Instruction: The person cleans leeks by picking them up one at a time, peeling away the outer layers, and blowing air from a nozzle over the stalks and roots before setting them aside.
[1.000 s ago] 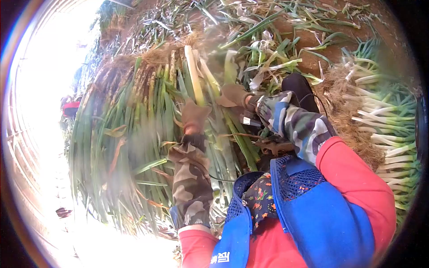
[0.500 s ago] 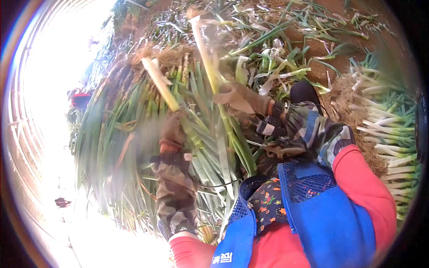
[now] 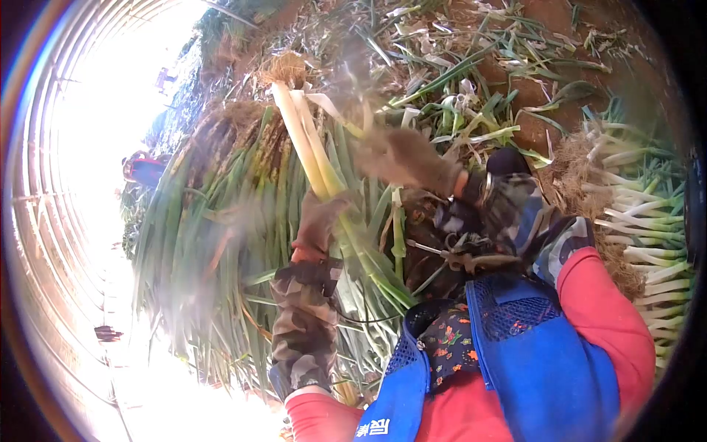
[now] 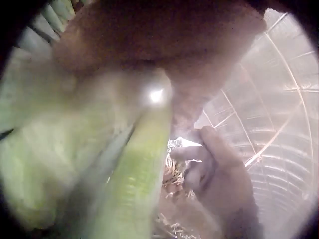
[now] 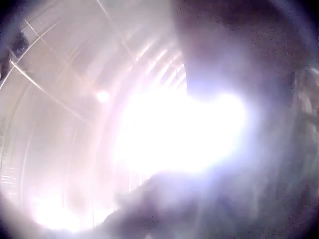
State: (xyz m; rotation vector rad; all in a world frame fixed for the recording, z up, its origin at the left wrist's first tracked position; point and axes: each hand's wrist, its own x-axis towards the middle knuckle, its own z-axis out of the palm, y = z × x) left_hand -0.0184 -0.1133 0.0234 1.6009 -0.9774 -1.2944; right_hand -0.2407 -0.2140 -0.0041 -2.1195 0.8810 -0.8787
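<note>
In the head view my gloved left hand [image 3: 320, 221] grips two long leeks [image 3: 303, 136], their white ends and brown roots pointing away and their green leaves trailing towards my lap. Close up in the left wrist view, a pale green leek stalk [image 4: 137, 174] runs out from under the glove. My gloved right hand [image 3: 409, 158], blurred, is just right of the stalks. A pale strip of outer layer [image 3: 331, 110] bends from the leek tops to its fingers, which pinch the strip. Glare washes out most of the right wrist view.
A big heap of unpeeled leeks [image 3: 213, 221] lies to the left, roots away from me. White-stemmed leeks [image 3: 648, 236] are laid in a row at the right. Stripped leaves [image 3: 471, 110] litter the brown soil ahead. A ribbed plastic tunnel wall [image 3: 59, 221] curves along the left.
The hands held one leek each half a second ago; now both leeks are together in my left hand, which has moved right. The right hand has shifted right and pulls a strip aside.
</note>
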